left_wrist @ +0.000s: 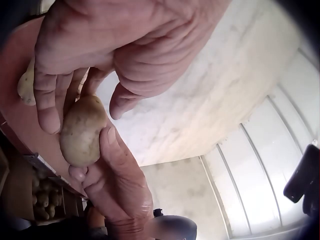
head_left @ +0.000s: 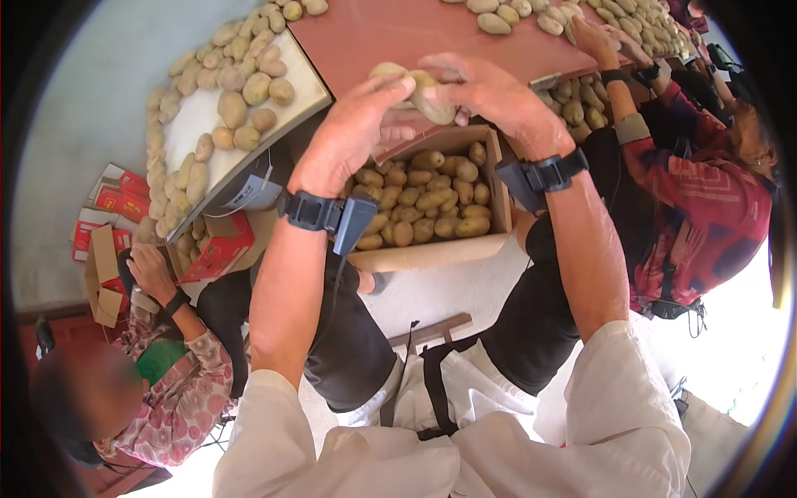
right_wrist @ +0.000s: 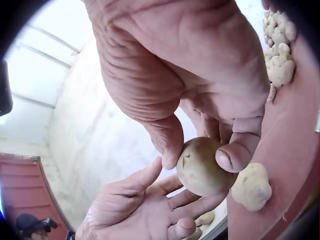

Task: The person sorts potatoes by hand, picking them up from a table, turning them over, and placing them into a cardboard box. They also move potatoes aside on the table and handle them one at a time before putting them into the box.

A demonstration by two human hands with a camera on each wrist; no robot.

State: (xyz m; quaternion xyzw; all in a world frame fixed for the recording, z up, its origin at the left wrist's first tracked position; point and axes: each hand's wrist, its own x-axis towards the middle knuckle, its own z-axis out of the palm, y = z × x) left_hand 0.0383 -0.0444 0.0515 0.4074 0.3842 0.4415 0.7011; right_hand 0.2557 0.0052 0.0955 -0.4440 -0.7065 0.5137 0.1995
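A smooth pale-brown potato (right_wrist: 202, 167) is pinched between the thumb and fingers of my right hand (head_left: 502, 100). In the right wrist view small dark marks show on its skin. My left hand (head_left: 353, 124) is close against its other side, fingers extended under it and palm turned up, as the right wrist view shows. The left thumb (left_wrist: 122, 102) stands apart from the potato. Another potato (right_wrist: 251, 187) lies on the red tabletop (head_left: 365, 41) just beyond the hands. Below the hands stands a cardboard box (head_left: 465, 251) holding many potatoes (head_left: 436, 199).
A pale board (head_left: 195, 116) at left carries many potatoes, with more (head_left: 494, 21) at the far side. Red cartons (head_left: 120, 199) stand at lower left. One person (head_left: 166, 382) sits at left, another (head_left: 689, 191) at right, reaching over the table.
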